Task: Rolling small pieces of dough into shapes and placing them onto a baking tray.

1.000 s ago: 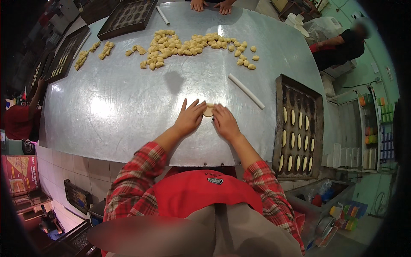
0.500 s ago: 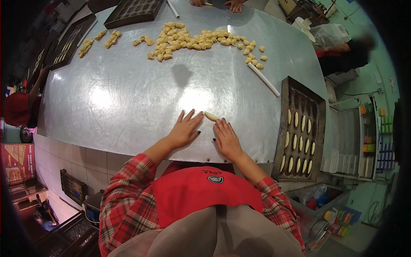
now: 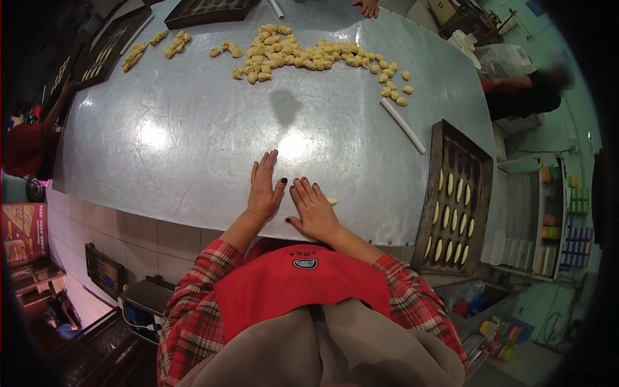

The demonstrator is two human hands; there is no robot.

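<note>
My left hand (image 3: 263, 192) is open, its fingers stretched forward above the near part of the metal table (image 3: 193, 155), holding nothing. My right hand (image 3: 314, 210) lies flat with fingers extended, angled to the left beside it. The end of a small pale dough roll (image 3: 332, 201) shows just right of my right hand's fingers; whether the rest is under the hand is hidden. To the right, a dark metal baking tray (image 3: 434, 169) carries rows of slim dough rolls (image 3: 454, 219).
A heap of dough lumps (image 3: 284, 57) spreads across the far middle. A white rod (image 3: 403, 126) lies between heap and tray. More trays (image 3: 207, 13) and twisted dough pieces (image 3: 177, 44) sit far left. Another person's hand (image 3: 367, 8) rests at the far edge; other people stand left and right.
My hands have come closer together; the left has turned to point forward, and the right has shifted left. The dough roll now lies nearer me, to the right of my right hand's fingers.
</note>
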